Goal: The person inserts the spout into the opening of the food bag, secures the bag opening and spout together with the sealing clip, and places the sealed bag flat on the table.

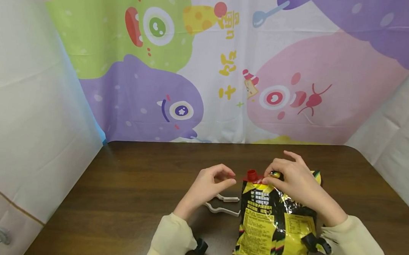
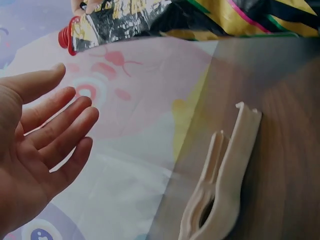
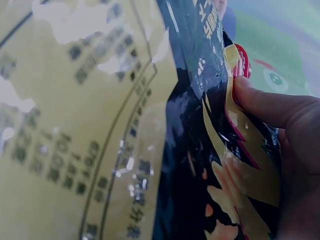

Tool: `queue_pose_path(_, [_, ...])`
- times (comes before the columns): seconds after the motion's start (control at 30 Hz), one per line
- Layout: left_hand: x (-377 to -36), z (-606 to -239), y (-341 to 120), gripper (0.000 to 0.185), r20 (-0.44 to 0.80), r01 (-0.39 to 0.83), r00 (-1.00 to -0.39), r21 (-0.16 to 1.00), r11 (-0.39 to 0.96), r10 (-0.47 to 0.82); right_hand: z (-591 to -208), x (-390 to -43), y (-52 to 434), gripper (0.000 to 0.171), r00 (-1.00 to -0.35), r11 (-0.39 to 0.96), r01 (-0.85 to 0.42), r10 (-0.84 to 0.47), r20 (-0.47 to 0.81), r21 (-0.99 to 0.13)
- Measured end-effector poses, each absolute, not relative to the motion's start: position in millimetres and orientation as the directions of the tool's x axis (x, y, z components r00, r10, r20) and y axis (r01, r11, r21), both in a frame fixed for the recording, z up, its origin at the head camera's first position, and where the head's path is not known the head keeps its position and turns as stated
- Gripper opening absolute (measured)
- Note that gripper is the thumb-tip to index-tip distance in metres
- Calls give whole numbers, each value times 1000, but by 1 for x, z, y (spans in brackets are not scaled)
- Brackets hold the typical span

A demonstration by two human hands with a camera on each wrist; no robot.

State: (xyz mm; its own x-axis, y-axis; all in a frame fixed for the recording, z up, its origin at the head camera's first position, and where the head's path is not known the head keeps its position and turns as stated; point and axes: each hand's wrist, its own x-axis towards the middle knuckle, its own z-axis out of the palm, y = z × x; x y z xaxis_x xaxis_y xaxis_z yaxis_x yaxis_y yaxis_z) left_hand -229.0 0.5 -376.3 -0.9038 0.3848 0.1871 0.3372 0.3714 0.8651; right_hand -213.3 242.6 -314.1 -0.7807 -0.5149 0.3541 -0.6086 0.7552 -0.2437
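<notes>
Snack bag (image 1: 275, 222): bottom edge cut off by the head view's lower border, upper right part hidden under the right hand (image 1: 296, 181). Printed text on the bag too small to read in the head view, blurred in the right wrist view. Right hand there cut off by the frame edge, only a thumb and part of the palm show. White clip (image 2: 220, 185): lower end runs out of the left wrist view; in the head view partly hidden behind the left hand (image 1: 207, 186). Left palm cropped at the left wrist view's left edge. Red spout (image 2: 67, 36) partly hidden by foil.
</notes>
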Motion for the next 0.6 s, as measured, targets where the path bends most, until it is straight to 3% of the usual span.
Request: queue_pose_path(0.6, [-226, -390, -19, 11, 147, 379, -897, 744, 551, 418, -312, -212, 245, 8, -784, 754, -607, -516, 346, -251])
